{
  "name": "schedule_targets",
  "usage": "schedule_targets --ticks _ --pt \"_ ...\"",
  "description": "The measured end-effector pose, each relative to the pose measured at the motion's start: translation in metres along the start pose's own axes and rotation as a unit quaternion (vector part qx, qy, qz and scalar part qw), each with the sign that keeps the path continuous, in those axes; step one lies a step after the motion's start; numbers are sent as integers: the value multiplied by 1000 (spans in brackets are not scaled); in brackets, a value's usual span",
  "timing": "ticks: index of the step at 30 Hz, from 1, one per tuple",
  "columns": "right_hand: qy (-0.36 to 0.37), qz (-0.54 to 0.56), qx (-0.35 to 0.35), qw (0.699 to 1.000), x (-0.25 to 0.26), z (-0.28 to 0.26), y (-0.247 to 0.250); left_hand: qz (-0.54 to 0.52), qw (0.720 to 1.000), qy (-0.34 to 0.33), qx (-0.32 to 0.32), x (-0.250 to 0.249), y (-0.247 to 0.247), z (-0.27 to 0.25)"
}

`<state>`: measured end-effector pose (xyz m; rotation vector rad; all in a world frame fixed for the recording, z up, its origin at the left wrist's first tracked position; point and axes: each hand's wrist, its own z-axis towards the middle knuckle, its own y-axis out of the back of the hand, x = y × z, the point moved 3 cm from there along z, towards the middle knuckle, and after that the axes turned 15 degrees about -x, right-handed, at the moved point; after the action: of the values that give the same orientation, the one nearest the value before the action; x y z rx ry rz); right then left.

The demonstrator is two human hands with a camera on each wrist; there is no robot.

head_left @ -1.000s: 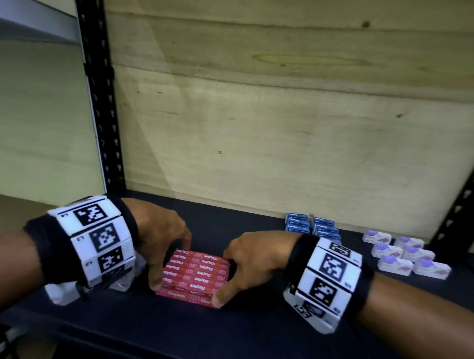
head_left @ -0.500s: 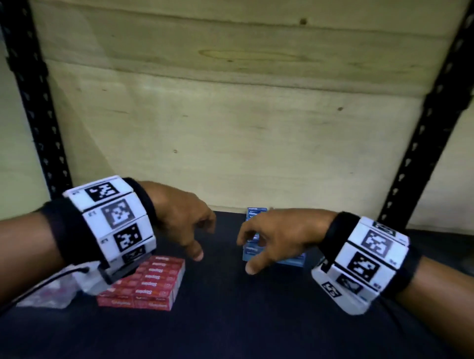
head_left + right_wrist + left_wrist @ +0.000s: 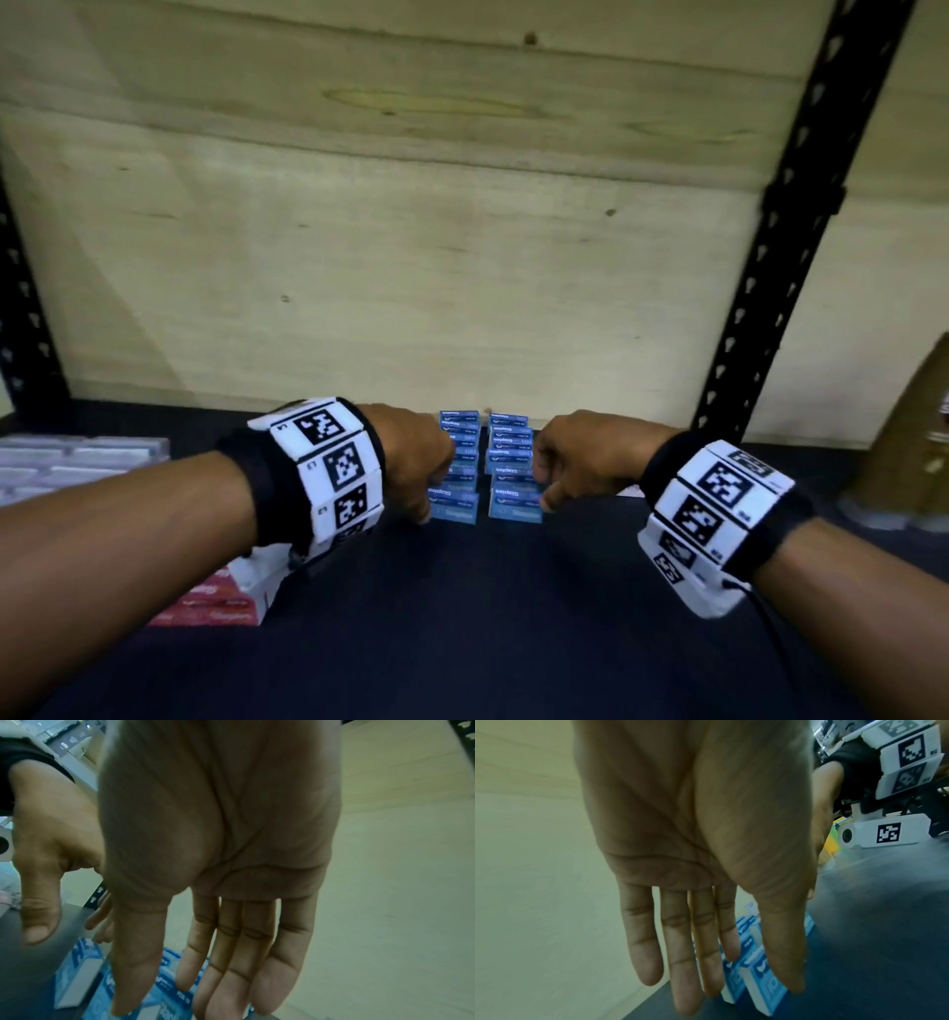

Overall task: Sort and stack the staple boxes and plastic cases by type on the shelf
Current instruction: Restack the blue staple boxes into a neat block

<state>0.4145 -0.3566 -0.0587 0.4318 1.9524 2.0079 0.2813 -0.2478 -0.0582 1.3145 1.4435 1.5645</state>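
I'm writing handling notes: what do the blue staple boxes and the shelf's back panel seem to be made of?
Blue staple boxes: probably thin printed cardboard, with sharp folded edges, plain white end flaps and a slight sheen. Back panel: likely unfinished plywood, pale and matte, with visible grain and knots.

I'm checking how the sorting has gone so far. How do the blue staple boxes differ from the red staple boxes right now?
The blue staple boxes sit at the back near the wooden wall in two side-by-side columns with a gap between; the red staple boxes lie nearer the front edge, to the left, as one flat block.
The left hand and right hand flank the blue boxes; no hand touches the red ones, which the left wrist partly hides.
Both rest on the dark shelf.
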Motion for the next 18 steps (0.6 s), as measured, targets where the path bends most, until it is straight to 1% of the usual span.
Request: schedule_targets --ticks 7,12,15,18 --pt "20 -15 16 1000 5 0 -12 62 998 -14 4 -14 -3 0" --pt "24 -15 18 999 9 -12 -11 37 999 -15 -2 -16 -3 -10" --pt "30 -21 10 999 16 -29 -5 19 1000 -6 -17 -20 -2 -23" --pt "21 -29 -15 999 22 -53 -4 38 998 -15 -50 -27 -4 -41"
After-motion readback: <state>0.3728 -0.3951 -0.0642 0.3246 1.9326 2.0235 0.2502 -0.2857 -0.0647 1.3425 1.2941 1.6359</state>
